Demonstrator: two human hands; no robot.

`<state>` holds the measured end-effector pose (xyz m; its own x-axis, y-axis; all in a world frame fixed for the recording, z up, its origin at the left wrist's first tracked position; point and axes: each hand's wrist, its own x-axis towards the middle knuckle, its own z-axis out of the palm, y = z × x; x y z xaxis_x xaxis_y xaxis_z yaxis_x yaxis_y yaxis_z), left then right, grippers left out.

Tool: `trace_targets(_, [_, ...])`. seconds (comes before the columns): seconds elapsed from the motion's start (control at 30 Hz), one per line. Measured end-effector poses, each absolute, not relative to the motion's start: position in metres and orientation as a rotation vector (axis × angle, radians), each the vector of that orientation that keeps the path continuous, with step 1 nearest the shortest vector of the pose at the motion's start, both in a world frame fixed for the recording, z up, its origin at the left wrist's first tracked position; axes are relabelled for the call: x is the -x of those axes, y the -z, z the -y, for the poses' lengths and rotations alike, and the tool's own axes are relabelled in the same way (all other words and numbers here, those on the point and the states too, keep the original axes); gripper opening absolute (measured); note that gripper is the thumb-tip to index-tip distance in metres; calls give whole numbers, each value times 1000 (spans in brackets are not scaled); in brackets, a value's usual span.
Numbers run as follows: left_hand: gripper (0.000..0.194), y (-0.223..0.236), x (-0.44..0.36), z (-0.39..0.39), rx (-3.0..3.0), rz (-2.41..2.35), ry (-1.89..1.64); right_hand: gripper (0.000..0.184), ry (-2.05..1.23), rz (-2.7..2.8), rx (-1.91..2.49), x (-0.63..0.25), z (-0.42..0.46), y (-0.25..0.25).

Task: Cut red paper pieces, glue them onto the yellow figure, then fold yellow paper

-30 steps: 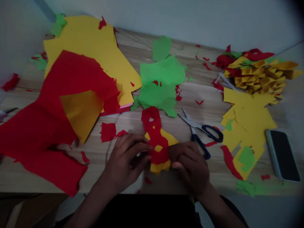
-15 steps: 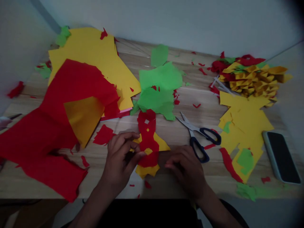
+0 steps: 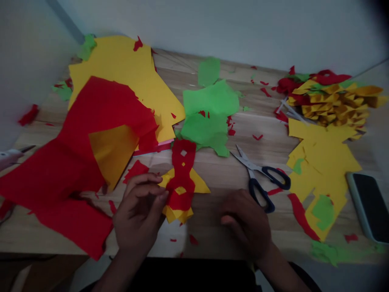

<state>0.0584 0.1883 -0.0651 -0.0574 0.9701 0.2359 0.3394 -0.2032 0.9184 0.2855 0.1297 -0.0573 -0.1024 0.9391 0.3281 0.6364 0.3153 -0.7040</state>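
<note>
A red paper cutout with small diamond holes and yellow paper wings (image 3: 183, 182) lies at the front middle of the table. My left hand (image 3: 139, 211) is at its left side, thumb and forefinger closed on the edge; the exact contact is partly hidden. To the right of the cutout, apart from it, my right hand (image 3: 246, 223) rests with curled fingers, nothing visible in them. Just beyond that hand lie open scissors (image 3: 252, 166) with dark blue handles. Green paper pieces (image 3: 212, 109) are behind the cutout, touching or close to its top end.
Large red paper (image 3: 79, 125) and yellow sheets (image 3: 121, 61) cover the left side. At right are cut yellow paper (image 3: 328, 158), a pile of folded yellow strips (image 3: 337, 105) and a phone (image 3: 370, 207) by the edge. Red scraps (image 3: 258, 138) are scattered about. A wall stands behind.
My left hand and the cutout have moved left over the table. My right hand is now further from the cutout. The view has shifted slightly.
</note>
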Motion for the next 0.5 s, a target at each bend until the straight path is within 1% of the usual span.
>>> trace_targets(0.1, [9,62,-54,-186,-1621,-1450,-1251,7,-498,1791,1418,-285,-130,59])
trace_targets(0.13, [9,60,-52,-186,-1660,-1436,-1231,6,-489,1792,1423,-285,-130,59])
trace_targets(0.27, [10,54,-47,-188,-1976,-1476,-1009,12,-467,1793,1425,-287,-130,57])
trace_targets(0.37, [21,56,-47,-192,-2146,-1537,-750,13,-501,1788,1435,-286,-131,55])
trace_targets(0.43, [23,60,-49,-193,-2223,-1527,-640,20,-536,1768,1443,-285,-133,55])
trace_targets(0.5, [24,63,-55,-192,-2279,-1486,-610,29,-556,1746,1455,-284,-134,54])
